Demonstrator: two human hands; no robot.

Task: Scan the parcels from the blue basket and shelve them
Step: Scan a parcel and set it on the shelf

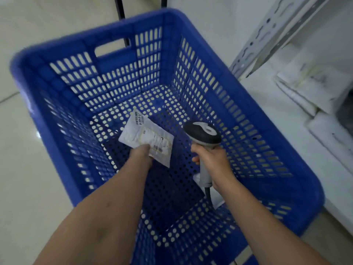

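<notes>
left hand [142,154]: pinches parcel [147,137] by its near edge, inside basket [277,134] | right hand [214,162]: wrapped round scanner [203,137] handle, just right of parcel

A deep blue basket [57,48] fills the view, its walls patterned with rows of upright rectangular slots and its base with a grid of round holes. The pale cream of the floor [28,169] shows through them. The parcel [141,134] is white, its label printed with black digits and barcode stripes and edged by a faint yellowish line. The scanner [202,134] has a black head with a light grey panel on top, a light grey handle and a dark cable. A pale grey shelf upright [267,33] is punched with a column of dark keyhole slots. The bags [315,87] on the shelf are white with faint grey markings. Two tubes [120,8] beyond the basket are black.
</notes>
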